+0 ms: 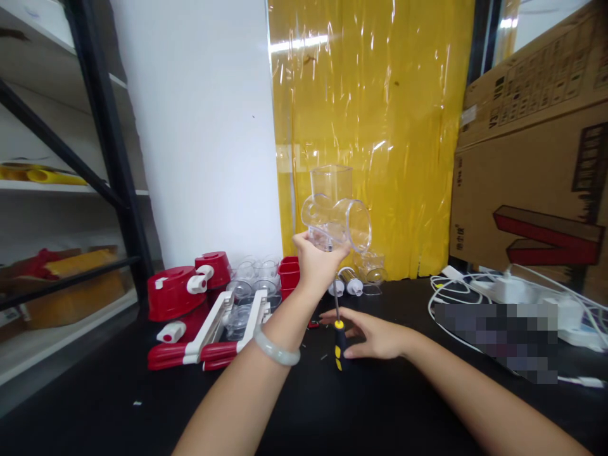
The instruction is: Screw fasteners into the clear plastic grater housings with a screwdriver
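Pinching the clear plastic housing (335,218) aloft, the left hand (320,263) sits above the screwdriver (339,329), whose near-upright shaft points toward the housing's underside, its handle nearest the right hand (373,334), fingers loosely spread about it, contact unclear.

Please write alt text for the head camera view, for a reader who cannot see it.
A person's left hand holds up a clear plastic housing, while the right hand is at a black-and-yellow screwdriver. On the black table lie red and white plastic parts at left and white cables and adapters at right, near a cardboard box.
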Demonstrator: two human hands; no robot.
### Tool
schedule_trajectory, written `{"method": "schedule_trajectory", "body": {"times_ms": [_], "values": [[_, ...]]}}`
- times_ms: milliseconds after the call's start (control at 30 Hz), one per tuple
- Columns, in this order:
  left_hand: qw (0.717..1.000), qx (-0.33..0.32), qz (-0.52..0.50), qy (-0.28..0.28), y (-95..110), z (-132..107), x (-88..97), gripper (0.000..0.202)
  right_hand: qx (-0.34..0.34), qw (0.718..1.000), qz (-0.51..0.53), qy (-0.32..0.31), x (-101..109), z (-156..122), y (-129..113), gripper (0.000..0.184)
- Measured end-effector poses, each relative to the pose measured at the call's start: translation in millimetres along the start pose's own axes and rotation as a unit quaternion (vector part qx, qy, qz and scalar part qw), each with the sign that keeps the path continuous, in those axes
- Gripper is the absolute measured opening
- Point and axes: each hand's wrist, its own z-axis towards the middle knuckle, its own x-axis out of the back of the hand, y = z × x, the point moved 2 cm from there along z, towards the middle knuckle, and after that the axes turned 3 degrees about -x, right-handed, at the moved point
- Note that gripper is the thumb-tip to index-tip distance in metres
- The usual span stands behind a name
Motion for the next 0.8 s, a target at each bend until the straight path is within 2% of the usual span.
{"method": "schedule_trajectory", "body": {"times_ms": [67, 100, 200, 300, 367, 467, 600, 700, 800], "values": [[1.0, 0.002, 0.002, 0.0, 0.9, -0.5, -0.2, 0.074, -0.008, 0.999, 0.027, -0.025, -1.5, -0.3, -1.4, 0.067], [1.0, 0.002, 0.001, 0.001, 1.5, -0.9, -0.3, 0.073, -0.019, 0.999, 0.027, -0.017, -1.8, 0.9, 0.0, 0.066], [1.0, 0.001, -0.005, 0.0, 3.5, -1.7, -0.9, 0.072, -0.045, 0.996, -0.05, 0.061, -1.0, 6.9, 8.8, 0.068], [1.0, 0.0, -0.008, -0.003, 4.6, -2.2, -0.9, 0.073, -0.03, 0.986, -0.115, 0.121, 0.9, 9.8, 13.2, 0.066], [1.0, 0.004, -0.003, -0.004, 4.2, -2.2, -0.6, 0.073, -0.024, 0.986, -0.119, 0.116, 1.9, 7.8, 10.3, 0.069], [1.0, 0.006, -0.003, -0.005, 3.0, -1.8, -0.2, 0.075, -0.025, 0.993, -0.099, 0.052, 2.4, 0.9, 0.2, 0.074], [1.0, 0.004, -0.003, -0.004, 2.0, -1.6, -0.2, 0.076, -0.008, 0.999, -0.041, 0.007, 2.6, -2.4, -3.9, 0.066], [1.0, 0.003, -0.007, -0.003, 1.8, -1.8, -0.4, 0.075, -0.023, 0.999, 0.001, 0.025, 2.6, 4.0, 7.7, 0.063], [1.0, 0.003, -0.009, -0.002, 1.9, -2.0, -0.5, 0.075, -0.034, 0.995, -0.044, 0.086, 4.3, 8.9, 16.0, 0.071]]}}
